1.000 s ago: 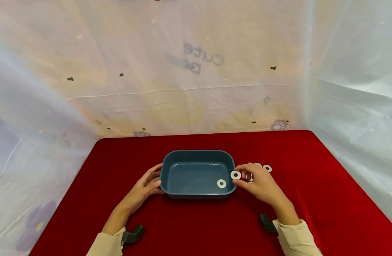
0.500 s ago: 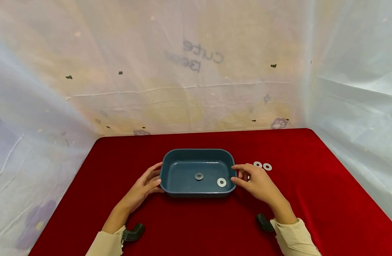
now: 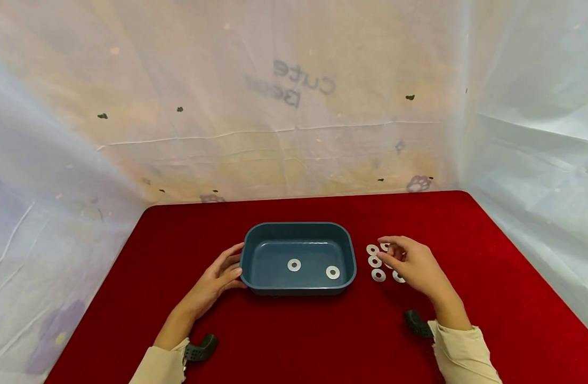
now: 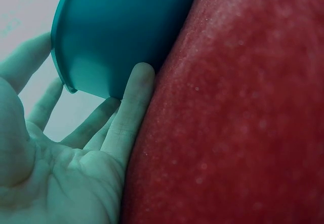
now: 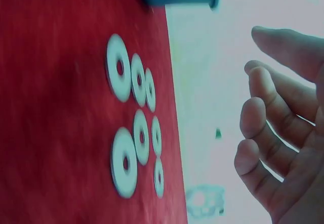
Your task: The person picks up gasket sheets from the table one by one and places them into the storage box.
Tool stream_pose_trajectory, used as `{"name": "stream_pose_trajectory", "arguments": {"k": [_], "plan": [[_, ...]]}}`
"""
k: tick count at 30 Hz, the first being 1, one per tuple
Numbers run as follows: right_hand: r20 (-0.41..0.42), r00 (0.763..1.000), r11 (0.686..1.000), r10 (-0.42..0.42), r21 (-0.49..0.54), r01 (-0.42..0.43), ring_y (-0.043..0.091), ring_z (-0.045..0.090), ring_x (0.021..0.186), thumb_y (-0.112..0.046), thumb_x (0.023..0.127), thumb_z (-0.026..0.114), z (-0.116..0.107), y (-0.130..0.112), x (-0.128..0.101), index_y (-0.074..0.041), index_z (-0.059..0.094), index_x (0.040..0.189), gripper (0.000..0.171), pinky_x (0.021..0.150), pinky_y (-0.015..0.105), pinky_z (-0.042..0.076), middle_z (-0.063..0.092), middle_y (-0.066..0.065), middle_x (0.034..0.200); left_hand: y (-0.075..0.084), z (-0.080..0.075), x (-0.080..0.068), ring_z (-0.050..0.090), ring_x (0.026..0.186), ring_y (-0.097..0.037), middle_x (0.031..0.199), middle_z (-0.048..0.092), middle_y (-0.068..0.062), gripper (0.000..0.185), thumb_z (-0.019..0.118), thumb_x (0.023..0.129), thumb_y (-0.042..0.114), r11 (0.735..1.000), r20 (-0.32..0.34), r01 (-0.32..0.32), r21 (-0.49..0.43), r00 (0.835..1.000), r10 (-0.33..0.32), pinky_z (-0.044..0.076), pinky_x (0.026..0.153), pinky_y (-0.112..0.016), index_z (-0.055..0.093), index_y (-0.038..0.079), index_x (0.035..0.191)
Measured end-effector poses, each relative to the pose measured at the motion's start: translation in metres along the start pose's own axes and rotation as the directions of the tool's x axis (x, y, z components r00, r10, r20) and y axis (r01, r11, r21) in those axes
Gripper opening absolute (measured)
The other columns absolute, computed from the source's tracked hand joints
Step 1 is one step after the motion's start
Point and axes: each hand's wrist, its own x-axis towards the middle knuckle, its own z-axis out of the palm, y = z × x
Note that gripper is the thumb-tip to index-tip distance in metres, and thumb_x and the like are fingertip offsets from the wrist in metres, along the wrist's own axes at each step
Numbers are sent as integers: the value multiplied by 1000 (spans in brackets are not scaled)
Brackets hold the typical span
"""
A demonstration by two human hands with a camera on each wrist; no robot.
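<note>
A blue-grey tray (image 3: 297, 291) stands on the red cloth with two metal washers in it, one in the middle (image 3: 294, 264) and one toward the right (image 3: 332, 272). My left hand (image 3: 232, 268) rests with straight fingers (image 4: 132, 102) against the tray's left end (image 4: 111, 32). My right hand (image 3: 391, 248) hovers, fingers relaxed and holding nothing, over several loose washers (image 3: 375, 262) lying on the cloth just right of the tray. The right wrist view shows these washers (image 5: 132, 125) in two rows, with my fingers (image 5: 268, 133) apart from them.
The red cloth (image 3: 490, 277) covers the whole table, whose edges run close at left and right. A translucent plastic sheet (image 3: 284, 106) hangs behind and at both sides. Black wrist mounts (image 3: 201, 349) sit by my sleeves.
My right hand let a washer go into the tray, where it now lies in the middle. The hand then moved right, over the loose washers. My left hand has stayed put.
</note>
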Motion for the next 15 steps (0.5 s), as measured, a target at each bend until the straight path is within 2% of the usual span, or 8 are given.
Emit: {"name": "stream_pose_trajectory", "arguments": {"k": [6, 15], "plan": [[-42, 998, 999, 36, -31, -37, 8, 50, 70, -23, 91, 73, -13, 18, -4, -8, 69, 118, 31, 58, 23, 42, 60, -1, 83, 0, 0, 0, 59, 124, -18, 158, 28, -24, 60, 47, 106, 13, 1000, -3, -1, 1, 1000, 1, 56, 92, -34, 21, 22, 159], [-31, 993, 991, 118, -63, -119, 6, 48, 72, -34, 93, 70, -22, 37, -9, -9, 69, 120, 36, 62, 24, 39, 60, 0, 85, 0, 1, 2, 58, 124, -18, 157, 29, -23, 59, 47, 106, 14, 1000, -4, -4, 14, 1000, 4, 56, 93, -34, 21, 23, 159]]}}
